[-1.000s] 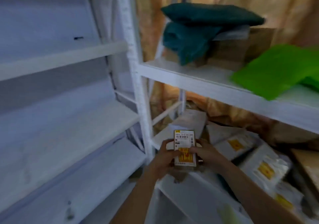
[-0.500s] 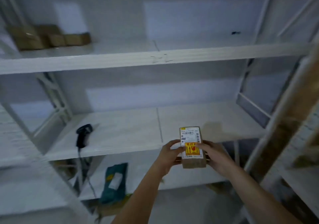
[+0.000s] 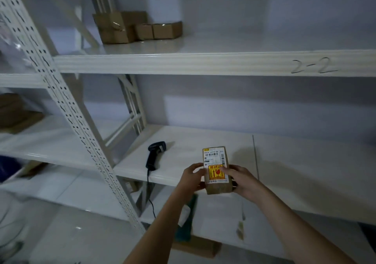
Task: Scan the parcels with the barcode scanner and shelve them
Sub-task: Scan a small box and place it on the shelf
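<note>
Both hands are on the parcel (image 3: 217, 170), a small brown box just below the middle of the frame, held over the front edge of the middle shelf (image 3: 295, 162). The left hand (image 3: 193, 177) and the right hand (image 3: 242, 180) each curl around a side, label facing up. Its long axis runs up the frame, far end pointing into the shelf, white label with barcode at that end and a yellow sticker below. The barcode scanner (image 3: 154, 155) lies on the same shelf to the left, near the parcel but not touching, cable hanging over the edge. Cardboard boxes (image 3: 136, 27) sit on the upper shelf (image 3: 203, 62), marked "2-2", at upper left.
</note>
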Motion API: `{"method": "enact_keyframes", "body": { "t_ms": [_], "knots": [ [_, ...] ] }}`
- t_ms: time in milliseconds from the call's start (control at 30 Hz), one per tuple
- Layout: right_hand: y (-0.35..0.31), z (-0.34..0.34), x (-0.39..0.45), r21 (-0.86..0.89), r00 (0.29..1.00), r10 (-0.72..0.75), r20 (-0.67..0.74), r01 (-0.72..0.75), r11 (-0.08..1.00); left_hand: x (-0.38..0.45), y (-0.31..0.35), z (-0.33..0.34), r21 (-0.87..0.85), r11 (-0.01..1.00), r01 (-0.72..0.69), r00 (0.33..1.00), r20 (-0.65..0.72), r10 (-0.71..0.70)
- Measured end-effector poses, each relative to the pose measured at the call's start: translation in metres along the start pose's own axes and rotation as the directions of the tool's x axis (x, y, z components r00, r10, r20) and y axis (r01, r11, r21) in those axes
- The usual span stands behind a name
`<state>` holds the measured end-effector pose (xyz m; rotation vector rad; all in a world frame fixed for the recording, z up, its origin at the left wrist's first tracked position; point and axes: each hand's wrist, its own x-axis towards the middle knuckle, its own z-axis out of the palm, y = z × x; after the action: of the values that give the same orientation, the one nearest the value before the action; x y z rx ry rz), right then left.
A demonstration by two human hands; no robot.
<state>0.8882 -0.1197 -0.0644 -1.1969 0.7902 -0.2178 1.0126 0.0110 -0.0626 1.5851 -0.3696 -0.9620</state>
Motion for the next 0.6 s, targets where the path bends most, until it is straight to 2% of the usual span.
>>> {"method": "enact_keyframes", "body": {
  "t_ms": [167, 333, 467, 533, 600],
  "knots": [
    [-0.021, 0.022, 0.089, -0.033, 0.996, 0.086, 0.01, -0.086, 0.996, 0.075, 0.021, -0.041, 0.114, 0.991, 0.076, 0.99, -0.129, -0.061],
    [-0.042, 0.039, 0.158, -0.081, 0.993, 0.115, -0.002, -0.115, 0.99, 0.14, 0.03, -0.093, 0.223, 0.971, 0.087, 0.948, -0.317, -0.012],
    [-0.048, 0.054, 0.193, -0.111, 0.988, 0.149, -0.048, -0.153, 0.982, 0.171, 0.024, -0.136, 0.478, 0.86, 0.18, 0.876, -0.475, 0.081],
    [-0.05, 0.061, 0.207, -0.155, 0.988, 0.146, -0.055, -0.153, 0.976, 0.187, 0.015, -0.161, 0.516, 0.819, 0.25, 0.812, -0.572, 0.112],
    [-0.05, 0.069, 0.215, -0.146, 0.986, 0.149, -0.071, -0.158, 0.977, 0.201, 0.007, -0.179, 0.488, 0.804, 0.339, 0.781, -0.623, 0.048]
  ]
}}
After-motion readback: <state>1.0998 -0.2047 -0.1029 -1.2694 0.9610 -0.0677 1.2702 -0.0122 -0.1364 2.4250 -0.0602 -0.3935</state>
